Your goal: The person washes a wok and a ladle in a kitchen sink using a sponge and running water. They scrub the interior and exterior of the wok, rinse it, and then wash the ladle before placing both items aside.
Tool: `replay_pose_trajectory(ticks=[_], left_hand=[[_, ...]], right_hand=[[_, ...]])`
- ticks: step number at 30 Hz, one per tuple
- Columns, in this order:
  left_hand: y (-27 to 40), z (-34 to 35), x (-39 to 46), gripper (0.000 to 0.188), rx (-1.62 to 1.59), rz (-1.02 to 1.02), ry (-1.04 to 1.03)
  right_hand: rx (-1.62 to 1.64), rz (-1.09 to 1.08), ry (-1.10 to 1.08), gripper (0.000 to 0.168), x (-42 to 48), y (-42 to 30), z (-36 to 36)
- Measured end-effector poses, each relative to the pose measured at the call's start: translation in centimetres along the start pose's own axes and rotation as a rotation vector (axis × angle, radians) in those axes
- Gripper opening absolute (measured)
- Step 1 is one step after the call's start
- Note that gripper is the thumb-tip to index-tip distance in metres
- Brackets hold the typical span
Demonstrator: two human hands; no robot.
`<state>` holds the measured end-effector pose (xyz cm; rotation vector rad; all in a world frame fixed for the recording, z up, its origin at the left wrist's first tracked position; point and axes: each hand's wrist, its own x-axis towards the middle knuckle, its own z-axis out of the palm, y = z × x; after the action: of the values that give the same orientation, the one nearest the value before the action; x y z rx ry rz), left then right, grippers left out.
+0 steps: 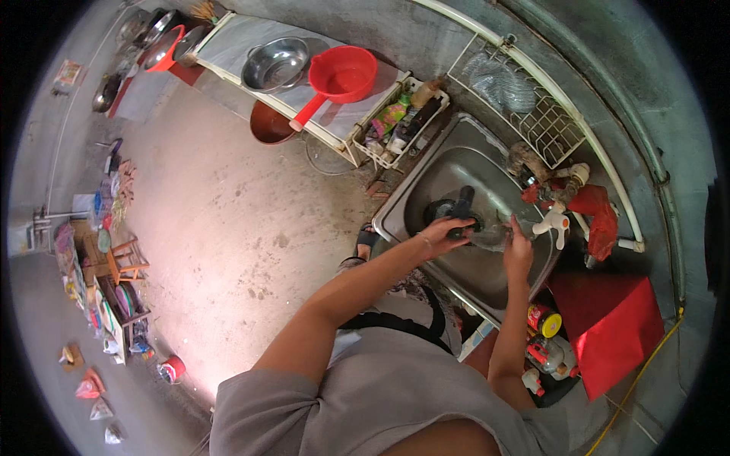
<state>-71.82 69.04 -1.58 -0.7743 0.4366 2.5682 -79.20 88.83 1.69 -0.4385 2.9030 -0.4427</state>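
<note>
Both my hands are over a stainless steel sink (485, 162). My left hand (447, 236) reaches in from the left with fingers extended and a band at the wrist. Between its fingers and thumb something dark shows; whether it is gripped is unclear. My right hand (518, 251) pinches the right side of a clear, see-through vessel (489, 235), whose left side is by my left fingertips. A dark cylindrical object (466, 198) lies in the sink just beyond my left hand, beside a dark round shape partly hidden. A white tap with a lever (554, 227) is right of my right hand.
A white wire rack (547, 128) holds clear glassware or plastic. Left of the sink stand a basket of bottles (402, 122), a red dipper (344, 74) and a steel basin (275, 64) on a marble-topped table. Bottles (547, 353) and a red board (607, 325) are at right.
</note>
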Motion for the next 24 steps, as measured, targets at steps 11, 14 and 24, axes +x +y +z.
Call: replay_pose_trajectory(ticks=[11,14,24], left_hand=[[-4.8,4.2,6.6,0.029,-0.231,-0.128,-0.110],[-4.7,4.7,6.7,0.029,-0.313,-0.173,-0.103],[-3.6,5.6,5.2,0.039,-0.079,-0.187,-0.193]], right_hand=[[0.195,-0.233,0.336,0.052,-3.4,-1.9,-0.5],[0.193,-0.297,0.402,0.053,-4.4,-1.6,-0.3],[0.348,-0.084,0.552,0.063,-5.2,-0.4,-0.8]])
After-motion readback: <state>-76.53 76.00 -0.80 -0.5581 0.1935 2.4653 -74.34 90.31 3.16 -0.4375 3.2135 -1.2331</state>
